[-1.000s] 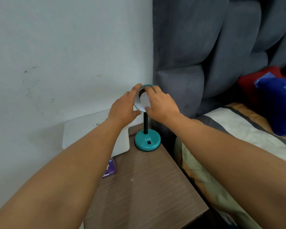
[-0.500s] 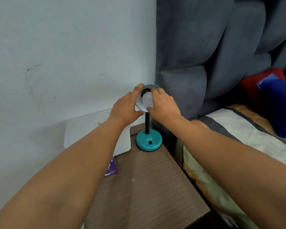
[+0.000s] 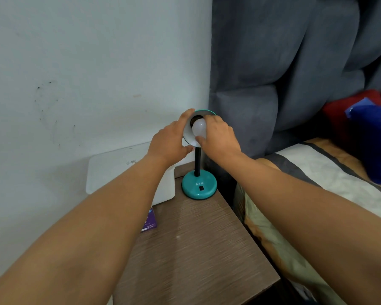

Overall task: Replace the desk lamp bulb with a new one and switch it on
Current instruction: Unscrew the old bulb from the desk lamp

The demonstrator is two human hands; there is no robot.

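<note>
Two hands: both at the lamp head.
Left hand (image 3: pixel 171 143): grip wrapped on the teal shade (image 3: pixel 188 133), steadying it.
Right hand (image 3: pixel 218 139): grip closed around the white bulb (image 3: pixel 198 129), fingertips pinching it.
Change: over the last second more of the bulb shows as the fingers shifted round it, which suggests turning; whether in or out, cannot tell.
Bulb place: at the socket inside the shade, unlit.
Count: one lamp, base (image 3: pixel 199 187) on the table (image 3: pixel 196 249); one bulb; one white box (image 3: pixel 110 170); one purple card (image 3: pixel 149 222).

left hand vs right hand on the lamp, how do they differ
The left hand cups the lamp shade from outside; the right hand grips the white bulb inside it. The left hand steadies, and the right hand probably twists. Both are raised at the lamp's head.
</note>
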